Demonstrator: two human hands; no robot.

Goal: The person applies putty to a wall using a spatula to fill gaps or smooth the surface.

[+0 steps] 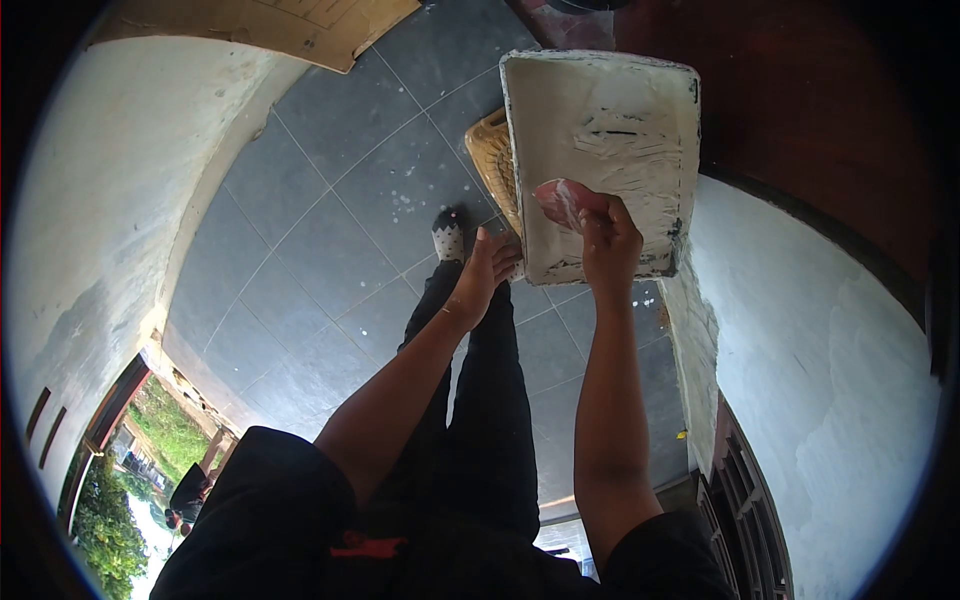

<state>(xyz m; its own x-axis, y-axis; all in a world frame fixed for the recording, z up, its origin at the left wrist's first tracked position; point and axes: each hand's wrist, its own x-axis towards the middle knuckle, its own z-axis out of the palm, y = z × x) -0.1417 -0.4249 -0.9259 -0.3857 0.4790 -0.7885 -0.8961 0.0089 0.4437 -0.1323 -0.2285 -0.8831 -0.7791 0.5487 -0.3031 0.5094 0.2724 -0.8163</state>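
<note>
A large paint tray [548, 110] smeared with thick white paint or filler lies in front of me, its rim crusted. My right hand [612, 240] pinches a flat pinkish-red piece [562, 202] over the tray's lower half. White paste streaks its face, and its exact kind is unclear. Just left of the tray's lower left edge is my left hand [487, 268], fingers stretched out and nothing in them. Behind it show my socked feet, one sock [449, 240] white with dark dots.
Under the tray's left side, a tan woven-looking piece [493, 160] juts out. Grey floor tiles [300, 230] carry white splashes. Cardboard [270, 25] lies at the top left. A dark red surface [790, 120] is at the upper right; white walls [810, 310] stand on both sides. A person [187, 498] shows far off at lower left.
</note>
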